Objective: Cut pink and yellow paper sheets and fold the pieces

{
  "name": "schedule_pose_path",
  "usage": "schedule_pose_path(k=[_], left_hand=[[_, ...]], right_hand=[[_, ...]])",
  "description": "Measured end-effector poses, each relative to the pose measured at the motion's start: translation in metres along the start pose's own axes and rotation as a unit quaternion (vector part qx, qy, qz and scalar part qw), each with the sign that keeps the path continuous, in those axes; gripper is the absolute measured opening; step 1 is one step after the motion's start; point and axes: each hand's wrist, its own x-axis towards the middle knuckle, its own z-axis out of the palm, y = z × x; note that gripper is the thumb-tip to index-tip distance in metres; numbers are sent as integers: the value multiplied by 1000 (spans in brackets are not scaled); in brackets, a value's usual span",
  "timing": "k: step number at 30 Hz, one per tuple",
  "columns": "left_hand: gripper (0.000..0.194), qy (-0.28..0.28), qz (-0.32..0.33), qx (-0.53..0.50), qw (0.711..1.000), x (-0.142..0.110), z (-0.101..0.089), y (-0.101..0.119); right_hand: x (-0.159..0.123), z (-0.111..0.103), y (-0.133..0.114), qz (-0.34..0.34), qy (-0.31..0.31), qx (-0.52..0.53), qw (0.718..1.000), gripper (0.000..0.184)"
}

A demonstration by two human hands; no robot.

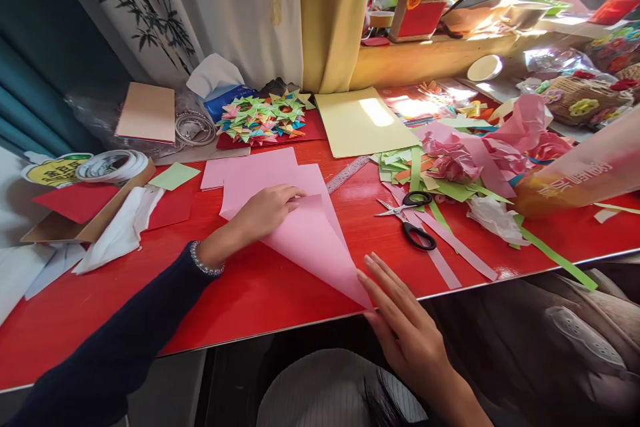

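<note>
A sheet of pink paper [320,237] lies on the red table with one side folded over diagonally, the fold running to a point at the near edge. My left hand [265,210], with a beaded bracelet at the wrist, is bent over the flap and holds it against the sheet. At the pointed corner, my right hand [410,327] touches the paper with fingers stretched out and thumb apart. More pink paper [240,167] lies flat behind the sheet. To the right rest open scissors [417,237] with black handles, and a clear ruler [347,173] is partly under the paper.
Green and pink paper strips [450,180] and crumpled scraps cover the right side, by a leaning tall bag [585,167]. Yellow paper [367,123] and folded paper stars [265,117] lie at the back. A cardboard box [95,213] with tape rolls [113,165] stands left.
</note>
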Motion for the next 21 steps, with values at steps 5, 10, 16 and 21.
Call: schedule_pose_path(k=[5,10,16,21], left_hand=[[33,55,36,21,998,0,9,2],[36,68,59,-8,996,1,20,1],[52,54,71,-36,995,5,21,-2],[55,51,66,-46,995,10,21,-3]], right_hand=[[12,5,1,-99,-70,-57,991,47],[2,13,2,-92,-111,-65,987,43],[-4,13,3,-88,-100,-59,989,44],[-2,8,7,-92,-100,-53,989,43]])
